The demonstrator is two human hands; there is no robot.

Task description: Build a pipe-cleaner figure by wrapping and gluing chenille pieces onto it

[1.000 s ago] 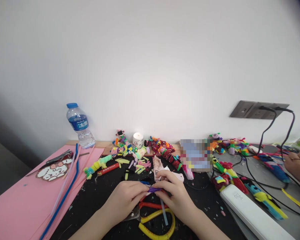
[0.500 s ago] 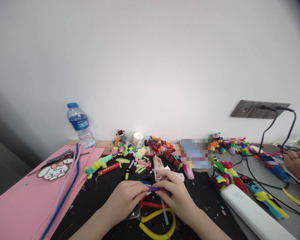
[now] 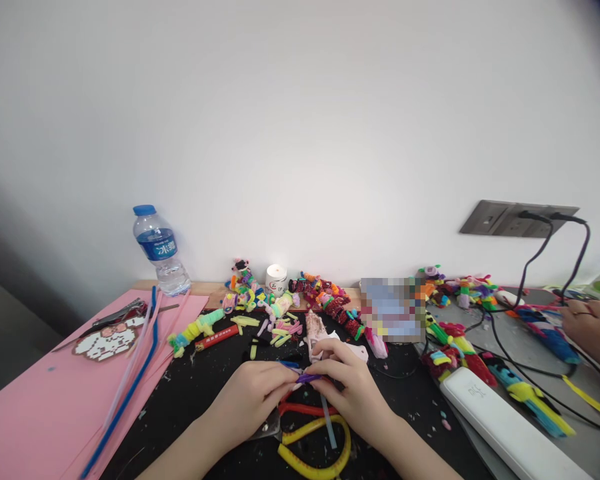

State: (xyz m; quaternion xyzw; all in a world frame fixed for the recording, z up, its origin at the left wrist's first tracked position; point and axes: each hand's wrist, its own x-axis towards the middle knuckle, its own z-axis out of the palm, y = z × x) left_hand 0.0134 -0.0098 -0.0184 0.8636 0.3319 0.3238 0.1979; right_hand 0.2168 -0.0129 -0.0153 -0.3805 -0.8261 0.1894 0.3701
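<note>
my left hand and right hand meet near the middle of the black mat, fingertips of both pinching a short purple pipe cleaner between them. i judge the piece could slip from so small a pinch and get lost among the scraps, or snag the yellow-handled pliers just below. pink paper lies left, a water bottle stands far left against the plain white wall, and another person's hand works at the right.

Both hands fingertip to fingertip
</note>
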